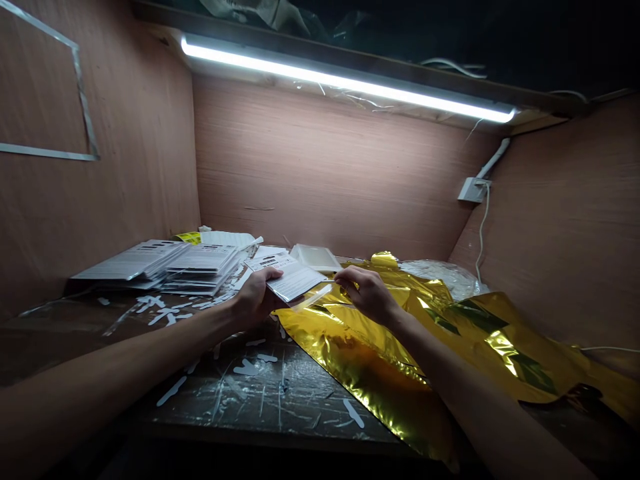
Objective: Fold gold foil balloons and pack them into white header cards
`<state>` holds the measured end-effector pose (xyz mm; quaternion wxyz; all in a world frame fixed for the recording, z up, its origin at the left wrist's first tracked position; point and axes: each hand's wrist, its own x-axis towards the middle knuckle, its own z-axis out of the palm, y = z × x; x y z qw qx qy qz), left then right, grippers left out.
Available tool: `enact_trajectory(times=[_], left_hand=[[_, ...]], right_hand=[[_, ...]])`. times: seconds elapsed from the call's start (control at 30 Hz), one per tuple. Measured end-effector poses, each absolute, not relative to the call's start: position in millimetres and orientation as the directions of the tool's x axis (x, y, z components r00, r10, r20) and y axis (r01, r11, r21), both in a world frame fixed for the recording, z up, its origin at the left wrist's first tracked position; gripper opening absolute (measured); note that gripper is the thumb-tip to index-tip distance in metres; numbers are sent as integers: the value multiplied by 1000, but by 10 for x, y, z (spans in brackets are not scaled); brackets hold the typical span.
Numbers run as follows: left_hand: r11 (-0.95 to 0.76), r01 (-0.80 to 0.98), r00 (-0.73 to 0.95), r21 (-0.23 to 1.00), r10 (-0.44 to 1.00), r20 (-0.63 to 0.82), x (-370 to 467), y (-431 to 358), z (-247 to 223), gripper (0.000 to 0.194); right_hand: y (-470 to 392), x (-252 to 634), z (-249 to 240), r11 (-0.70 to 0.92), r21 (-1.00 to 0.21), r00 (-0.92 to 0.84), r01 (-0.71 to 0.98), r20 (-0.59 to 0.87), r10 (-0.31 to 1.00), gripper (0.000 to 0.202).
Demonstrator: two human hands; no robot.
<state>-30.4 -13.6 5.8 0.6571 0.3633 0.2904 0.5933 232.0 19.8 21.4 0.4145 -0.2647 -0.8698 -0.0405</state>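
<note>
My left hand (254,293) grips a flat printed packet (295,277), white with black text, its thumb on top and the fingers underneath. The packet is tilted and looks wrapped in clear plastic. A clear flap (314,297) sticks out along its lower right edge. At the packet's right side my right hand (367,291) is closed in a pinch. A thin white strip (329,281) runs from the packet to its fingertips, which hide the strip's end. Just behind the packet lies a translucent plastic tray (316,257).
Stacks of similar packets (203,260) stand at the left. White paper scraps (246,367) litter the scratched dark tabletop (280,400). Gold foil sheeting (360,340) covers the right side, with clear plastic (445,275) behind it. A lit tube lamp (350,83) hangs above; wooden walls enclose the table.
</note>
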Motion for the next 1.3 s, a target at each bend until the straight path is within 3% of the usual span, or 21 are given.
enact_trajectory(times=[0.2, 0.4, 0.5, 0.63, 0.8, 0.87, 1.03, 1.2, 1.3], left_hand=[[14, -517, 137, 856, 988, 67, -272, -158, 68, 15], [58, -391, 280, 919, 958, 59, -213, -249, 20, 14], [53, -381, 329, 923, 941, 82, -192, -280, 25, 19], [13, -456, 239, 890, 965, 108, -206, -255, 84, 14], [0, -521, 112, 853, 991, 69, -286, -204, 157, 11], [-2, -521, 99, 853, 993, 63, -306, -199, 166, 12], [21, -466, 149, 884, 987, 56, -287, -217, 119, 9], [94, -419, 316, 903, 948, 48, -281, -233, 28, 13], [125, -399, 351, 909, 936, 25, -306, -222, 29, 21]], right_hand=[[242, 2378, 179, 764, -64, -478, 642, 745, 465, 17], [157, 2244, 112, 793, -78, -457, 604, 781, 425, 22], [116, 2196, 130, 802, -138, -410, 581, 802, 435, 23], [109, 2300, 228, 846, -238, -462, 478, 751, 472, 24], [185, 2526, 310, 799, -535, -527, 275, 611, 591, 30], [229, 2559, 300, 782, -573, -514, 246, 607, 606, 29], [305, 2501, 217, 822, -505, -493, 263, 663, 564, 29], [262, 2398, 168, 874, -412, -524, 257, 700, 485, 22], [204, 2363, 176, 871, -452, -546, 192, 688, 478, 19]])
